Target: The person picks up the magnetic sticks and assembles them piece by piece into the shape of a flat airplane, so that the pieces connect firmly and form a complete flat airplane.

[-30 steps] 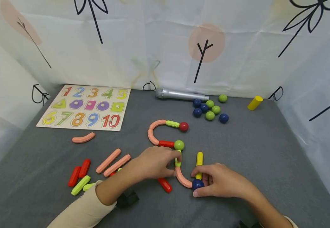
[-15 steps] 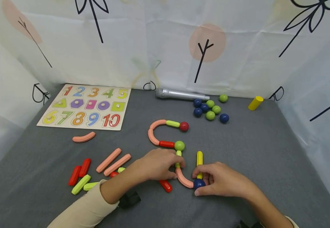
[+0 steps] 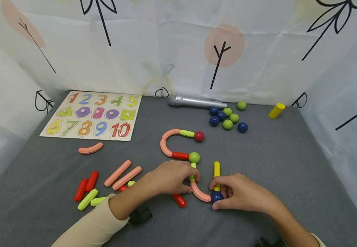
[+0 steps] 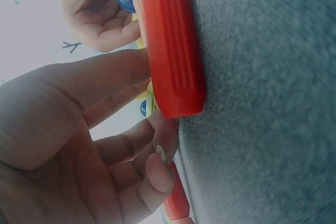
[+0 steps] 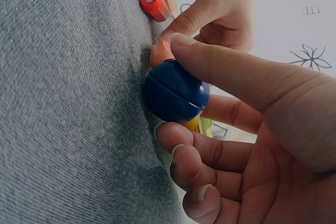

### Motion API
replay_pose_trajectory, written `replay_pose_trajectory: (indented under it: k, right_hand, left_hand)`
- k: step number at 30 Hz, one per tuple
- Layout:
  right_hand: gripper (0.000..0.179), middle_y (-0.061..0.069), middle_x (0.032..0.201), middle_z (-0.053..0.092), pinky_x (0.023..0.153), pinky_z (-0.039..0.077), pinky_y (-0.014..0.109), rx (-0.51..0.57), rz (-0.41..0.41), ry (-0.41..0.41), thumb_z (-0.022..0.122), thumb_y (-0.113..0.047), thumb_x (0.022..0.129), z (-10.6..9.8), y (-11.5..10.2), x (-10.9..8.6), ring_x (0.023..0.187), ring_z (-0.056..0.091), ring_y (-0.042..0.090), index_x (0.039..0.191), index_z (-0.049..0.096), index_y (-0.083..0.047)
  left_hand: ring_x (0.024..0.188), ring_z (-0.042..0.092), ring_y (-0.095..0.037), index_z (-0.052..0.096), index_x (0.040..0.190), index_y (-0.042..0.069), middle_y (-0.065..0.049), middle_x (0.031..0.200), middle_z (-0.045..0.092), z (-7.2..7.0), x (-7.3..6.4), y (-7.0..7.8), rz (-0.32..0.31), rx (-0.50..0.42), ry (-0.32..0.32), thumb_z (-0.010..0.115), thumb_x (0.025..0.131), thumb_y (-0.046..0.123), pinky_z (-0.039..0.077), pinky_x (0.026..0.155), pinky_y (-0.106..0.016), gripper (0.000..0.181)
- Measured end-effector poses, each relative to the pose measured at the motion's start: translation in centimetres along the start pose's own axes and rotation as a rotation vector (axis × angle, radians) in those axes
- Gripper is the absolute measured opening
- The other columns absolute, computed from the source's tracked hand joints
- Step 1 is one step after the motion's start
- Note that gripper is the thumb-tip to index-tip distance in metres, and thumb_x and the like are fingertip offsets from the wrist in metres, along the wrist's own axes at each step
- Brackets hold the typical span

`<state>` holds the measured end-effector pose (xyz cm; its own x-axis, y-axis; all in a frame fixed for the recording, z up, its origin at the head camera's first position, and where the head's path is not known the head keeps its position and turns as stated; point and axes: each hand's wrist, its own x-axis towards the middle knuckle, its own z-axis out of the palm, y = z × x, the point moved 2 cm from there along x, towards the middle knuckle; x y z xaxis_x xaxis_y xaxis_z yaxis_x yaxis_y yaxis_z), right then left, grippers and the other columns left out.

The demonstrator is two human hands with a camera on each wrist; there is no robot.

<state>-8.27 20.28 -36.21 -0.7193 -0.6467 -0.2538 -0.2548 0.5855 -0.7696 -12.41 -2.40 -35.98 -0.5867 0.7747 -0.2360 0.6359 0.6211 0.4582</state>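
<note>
Two hands join the chain: right hand (image 3: pixel 243 197) pinches blue ball (image 3: pixel 216 196); left hand (image 3: pixel 169 178) grips green rod (image 3: pixel 192 171); spare rods (image 3: pixel 121 176) remain unused leftward.

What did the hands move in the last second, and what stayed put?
Not much. The right hand, pinching the blue ball, slid it with the yellow stick slightly rightward and farther away. The left hand kept its grip on the green stick by the pink curve. The loose sticks, number puzzle and other balls stayed put.
</note>
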Motion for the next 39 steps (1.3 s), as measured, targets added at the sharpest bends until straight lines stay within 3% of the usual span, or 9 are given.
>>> replay_pose_trajectory:
  k: [21,39]
  right_hand:
    - [0.043,-0.012,0.076,0.059,0.054,0.044,0.024,-0.066,0.002,0.002,0.081,-0.042,0.084,0.04,-0.31,-0.02,0.062,0.054,0.004,0.115,0.068,-0.015]
    - [0.047,-0.013,0.072,0.058,0.052,0.042,0.024,-0.067,0.004,-0.019,0.082,-0.044,0.082,0.13,-0.18,-0.1,0.06,0.054,0.004,0.115,0.067,-0.014]
  left_hand:
    - [0.082,0.05,-0.007,0.072,0.109,0.023,0.01,0.092,0.059,-0.01,-0.01,0.04,0.026,-0.014,0.02,0.082,0.087,0.024,0.044,0.071,-0.025,0.025]
    - [0.08,0.052,-0.006,0.072,0.11,0.015,0.007,0.09,0.06,0.04,0.21,-0.32,0.089,-0.146,0.033,0.081,0.086,0.014,0.045,0.073,-0.022,0.025]
